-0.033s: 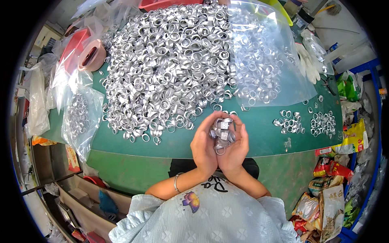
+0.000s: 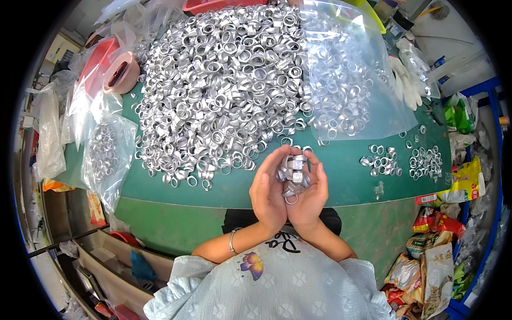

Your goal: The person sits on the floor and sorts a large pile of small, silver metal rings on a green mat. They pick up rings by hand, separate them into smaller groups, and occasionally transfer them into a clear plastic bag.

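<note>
Close to the table's front edge, my left hand (image 2: 268, 188) and my right hand (image 2: 309, 194) are cupped together, heels touching. Between the palms lies a small heap of silver metal rings (image 2: 294, 173), some with square flat tops. One plain ring hangs at the near end of the heap. Both hands curl around the rings from the sides, so part of the heap is hidden. Beyond my hands spreads a large pile of similar silver rings (image 2: 224, 85) on the green table (image 2: 240, 193).
A clear plastic sheet (image 2: 354, 74) covers rings at right. Two small ring groups (image 2: 381, 161) lie nearer the right edge. A clear bag of rings (image 2: 105, 152) and a pink bowl (image 2: 121, 74) are at left. White gloves (image 2: 405, 82) lie back right; colourful packages (image 2: 426, 229) fill the right side.
</note>
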`<action>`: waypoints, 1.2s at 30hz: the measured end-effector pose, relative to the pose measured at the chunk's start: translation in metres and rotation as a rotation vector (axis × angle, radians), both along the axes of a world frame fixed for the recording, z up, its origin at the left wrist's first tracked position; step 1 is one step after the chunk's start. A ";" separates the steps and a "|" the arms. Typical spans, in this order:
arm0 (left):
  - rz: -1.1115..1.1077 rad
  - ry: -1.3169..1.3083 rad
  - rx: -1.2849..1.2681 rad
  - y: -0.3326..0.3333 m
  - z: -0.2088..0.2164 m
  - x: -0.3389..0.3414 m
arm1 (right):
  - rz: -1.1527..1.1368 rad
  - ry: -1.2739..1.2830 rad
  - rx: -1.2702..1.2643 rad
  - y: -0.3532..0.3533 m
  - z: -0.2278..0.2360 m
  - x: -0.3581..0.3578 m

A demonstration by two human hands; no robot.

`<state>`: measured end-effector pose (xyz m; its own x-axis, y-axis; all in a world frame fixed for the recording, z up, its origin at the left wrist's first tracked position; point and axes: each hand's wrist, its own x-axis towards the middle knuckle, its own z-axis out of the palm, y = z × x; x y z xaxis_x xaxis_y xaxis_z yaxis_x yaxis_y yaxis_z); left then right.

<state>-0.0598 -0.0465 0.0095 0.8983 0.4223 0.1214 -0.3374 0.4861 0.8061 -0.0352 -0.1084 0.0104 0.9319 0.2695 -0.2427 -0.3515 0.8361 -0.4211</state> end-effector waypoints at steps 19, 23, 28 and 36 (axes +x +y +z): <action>-0.084 0.224 -0.237 0.001 -0.003 0.010 | 0.025 -0.948 -1.250 -0.005 0.015 0.002; -0.132 0.296 -0.532 0.020 0.010 0.007 | -0.012 -1.133 -1.525 0.011 0.030 -0.005; -0.214 0.367 -1.009 0.024 -0.006 0.010 | 0.086 -1.379 -1.559 0.015 0.038 -0.006; -0.248 0.228 -1.290 0.062 0.027 -0.008 | -0.083 -1.493 -1.104 0.015 0.043 -0.004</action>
<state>-0.0674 0.0159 0.0362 0.9143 -0.0560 -0.4011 -0.0497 0.9674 -0.2483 -0.0393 -0.0933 0.0531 0.5131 0.5279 0.6768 0.7985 -0.0043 -0.6020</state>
